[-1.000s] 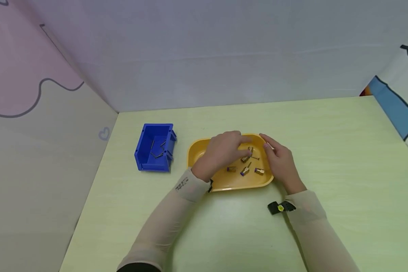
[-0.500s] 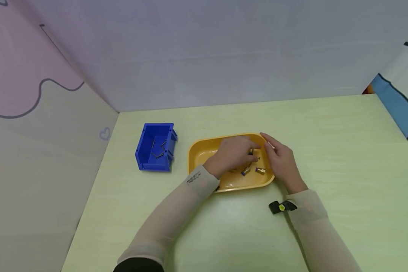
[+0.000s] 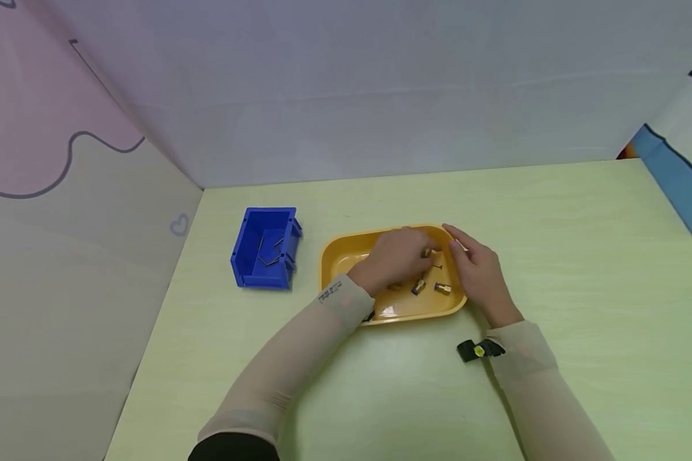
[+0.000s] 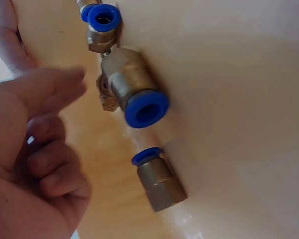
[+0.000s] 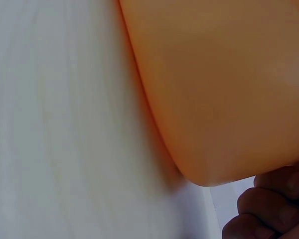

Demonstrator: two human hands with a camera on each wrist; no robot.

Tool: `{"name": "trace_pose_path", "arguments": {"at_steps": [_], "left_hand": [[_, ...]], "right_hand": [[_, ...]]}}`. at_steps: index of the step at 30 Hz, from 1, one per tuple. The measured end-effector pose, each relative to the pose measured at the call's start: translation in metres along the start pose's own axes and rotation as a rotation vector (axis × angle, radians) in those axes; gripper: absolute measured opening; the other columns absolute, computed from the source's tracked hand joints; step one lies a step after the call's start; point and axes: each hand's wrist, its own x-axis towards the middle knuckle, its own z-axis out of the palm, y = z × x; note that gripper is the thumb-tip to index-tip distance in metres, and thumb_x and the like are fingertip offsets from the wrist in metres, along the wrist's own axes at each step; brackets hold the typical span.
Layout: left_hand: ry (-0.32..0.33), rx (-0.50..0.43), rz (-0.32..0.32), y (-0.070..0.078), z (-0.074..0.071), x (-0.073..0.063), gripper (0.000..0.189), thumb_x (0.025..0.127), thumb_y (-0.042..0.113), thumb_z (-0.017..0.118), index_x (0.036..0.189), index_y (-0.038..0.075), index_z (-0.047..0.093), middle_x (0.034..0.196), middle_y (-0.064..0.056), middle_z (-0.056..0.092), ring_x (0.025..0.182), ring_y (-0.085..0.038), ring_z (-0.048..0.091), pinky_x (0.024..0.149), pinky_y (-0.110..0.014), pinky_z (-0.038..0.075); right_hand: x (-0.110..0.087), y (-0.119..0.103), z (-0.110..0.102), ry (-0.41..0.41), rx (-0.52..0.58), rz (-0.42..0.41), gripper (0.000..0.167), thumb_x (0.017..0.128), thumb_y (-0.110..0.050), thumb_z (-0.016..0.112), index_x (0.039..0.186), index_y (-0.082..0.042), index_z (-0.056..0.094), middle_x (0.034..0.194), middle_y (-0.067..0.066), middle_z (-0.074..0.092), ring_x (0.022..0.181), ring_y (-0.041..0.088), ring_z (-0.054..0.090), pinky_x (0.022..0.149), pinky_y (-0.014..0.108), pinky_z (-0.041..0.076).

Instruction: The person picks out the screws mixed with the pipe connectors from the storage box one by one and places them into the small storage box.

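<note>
A yellow tray [image 3: 392, 315] holds several brass push-in fittings with blue collars, among them one fitting [image 3: 443, 289] at the right and a larger-looking one [image 4: 134, 82] in the left wrist view. A thin screw-like piece [image 3: 437, 266] lies near them. My left hand [image 3: 396, 256] reaches into the tray from the left, with forefinger and thumb apart beside a brass fitting [image 3: 426, 253]. Nothing held shows in the left wrist view. My right hand [image 3: 480, 275] grips the tray's right end, thumb at the rim; its curled fingers [image 5: 271, 204] show in the right wrist view.
A blue bin [image 3: 265, 282] stands left of the tray, with several thin metal pieces inside. Pale table surface [image 3: 582, 256] surrounds both containers. A black strap [image 3: 480, 350] is on the right wrist. Printed walls rise behind and at the sides.
My left hand has moved right and lower into the tray, over the fittings, its forefinger and thumb closer to them. The right hand stays at the tray's right end.
</note>
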Motion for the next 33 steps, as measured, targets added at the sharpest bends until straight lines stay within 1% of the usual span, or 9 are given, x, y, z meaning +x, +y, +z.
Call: {"name": "trace_pose_path", "arguments": {"at_steps": [2, 4, 7, 9, 13, 16, 20, 25, 33], "left_hand": [[0.015, -0.001, -0.01, -0.0003, -0.0005, 0.0011, 0.015, 0.099, 0.031, 0.059, 0.104, 0.028, 0.073, 0.075, 0.011, 0.06, 0.061, -0.008, 0.053, 0.05, -0.025, 0.041], [0.016, 0.006, -0.008, -0.0008, -0.0008, 0.0023, 0.015, 0.099, 0.034, 0.06, 0.105, 0.028, 0.072, 0.075, 0.011, 0.059, 0.061, -0.008, 0.053, 0.049, -0.024, 0.041], [-0.004, 0.003, 0.004, -0.0017, 0.0004, 0.0047, 0.015, 0.099, 0.036, 0.06, 0.103, 0.028, 0.071, 0.073, 0.01, 0.06, 0.06, -0.008, 0.053, 0.049, -0.025, 0.041], [-0.02, 0.014, 0.013, -0.0026, 0.0022, 0.0068, 0.015, 0.098, 0.038, 0.061, 0.103, 0.028, 0.071, 0.075, 0.01, 0.062, 0.06, -0.008, 0.054, 0.051, -0.024, 0.042], [-0.063, 0.048, 0.0, -0.003, 0.0064, 0.0095, 0.022, 0.097, 0.041, 0.064, 0.115, 0.033, 0.073, 0.095, 0.014, 0.069, 0.068, -0.005, 0.056, 0.056, -0.023, 0.043], [-0.068, 0.071, -0.005, -0.0012, 0.0075, 0.0096, 0.024, 0.096, 0.036, 0.065, 0.119, 0.036, 0.073, 0.106, 0.017, 0.07, 0.074, -0.003, 0.057, 0.06, -0.023, 0.046], [-0.064, 0.074, 0.001, 0.0017, 0.0061, 0.008, 0.018, 0.096, 0.028, 0.066, 0.108, 0.033, 0.078, 0.102, 0.018, 0.071, 0.078, -0.002, 0.059, 0.063, -0.025, 0.049], [-0.051, 0.051, 0.005, 0.0026, 0.0057, 0.0064, 0.016, 0.095, 0.022, 0.066, 0.096, 0.031, 0.079, 0.091, 0.018, 0.07, 0.075, -0.003, 0.058, 0.063, -0.025, 0.048], [-0.023, 0.054, 0.033, 0.0022, 0.006, 0.0049, 0.019, 0.096, 0.024, 0.065, 0.08, 0.029, 0.073, 0.077, 0.016, 0.063, 0.067, -0.005, 0.057, 0.057, -0.025, 0.045]], "right_hand": [[0.0003, 0.0, 0.0003, -0.004, 0.0, 0.003, 0.041, 0.108, -0.03, 0.043, 0.145, -0.017, 0.054, 0.054, 0.0, 0.039, 0.044, 0.01, 0.036, 0.047, 0.025, 0.037], [0.0002, -0.0005, 0.0003, -0.006, 0.0, 0.003, 0.041, 0.108, -0.03, 0.043, 0.145, -0.017, 0.054, 0.054, 0.0, 0.038, 0.044, 0.01, 0.036, 0.047, 0.025, 0.037], [0.0002, -0.0014, -0.0011, -0.001, -0.009, 0.005, 0.041, 0.108, -0.03, 0.043, 0.145, -0.016, 0.054, 0.054, 0.0, 0.036, 0.043, 0.01, 0.034, 0.047, 0.025, 0.036], [0.0001, -0.0021, -0.0023, -0.002, -0.014, 0.005, 0.041, 0.108, -0.03, 0.043, 0.146, -0.016, 0.053, 0.054, -0.001, 0.036, 0.044, 0.01, 0.033, 0.047, 0.026, 0.035], [0.0009, -0.001, -0.0032, 0.001, -0.021, 0.01, 0.041, 0.108, -0.03, 0.043, 0.146, -0.017, 0.053, 0.054, -0.001, 0.037, 0.045, 0.011, 0.034, 0.048, 0.026, 0.036], [0.0011, 0.0014, -0.0026, 0.008, -0.026, 0.01, 0.041, 0.108, -0.03, 0.044, 0.146, -0.017, 0.053, 0.056, 0.0, 0.04, 0.046, 0.011, 0.035, 0.049, 0.025, 0.036], [0.0014, 0.0033, -0.0005, 0.007, -0.013, 0.004, 0.042, 0.108, -0.03, 0.044, 0.146, -0.015, 0.053, 0.059, 0.002, 0.041, 0.047, 0.011, 0.036, 0.05, 0.025, 0.036], [0.0027, 0.0059, 0.0014, 0.014, -0.017, 0.006, 0.042, 0.108, -0.031, 0.044, 0.145, -0.017, 0.054, 0.057, 0.002, 0.04, 0.048, 0.013, 0.037, 0.05, 0.025, 0.037], [0.0024, 0.0076, 0.0017, 0.012, -0.02, 0.002, 0.042, 0.108, -0.032, 0.044, 0.146, -0.018, 0.053, 0.059, 0.003, 0.042, 0.05, 0.015, 0.039, 0.051, 0.024, 0.038]]}}
